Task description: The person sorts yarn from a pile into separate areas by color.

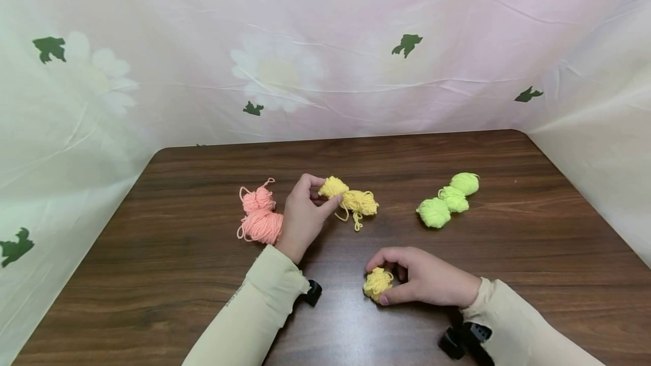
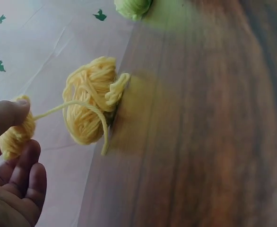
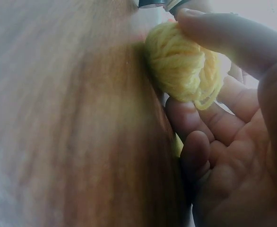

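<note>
My left hand (image 1: 304,212) pinches a small yellow yarn ball (image 1: 333,187) between thumb and fingers. Right beside it lies another yellow yarn ball (image 1: 362,203), with loose strands trailing onto the table; in the left wrist view a strand runs between the held ball and this larger yarn ball (image 2: 89,101). Nearer the front, my right hand (image 1: 427,277) has thumb and fingers curled round a third yellow yarn ball (image 1: 378,283). The right wrist view shows this yarn ball (image 3: 178,61) at the table surface, a loop hanging from it.
Pink yarn balls (image 1: 261,226) lie just left of my left forearm, partly hidden by it. Three lime-green yarn balls (image 1: 454,199) form a slanting row at the right. The brown wooden table (image 1: 152,275) meets a flowered cloth (image 1: 325,44) behind and at the sides.
</note>
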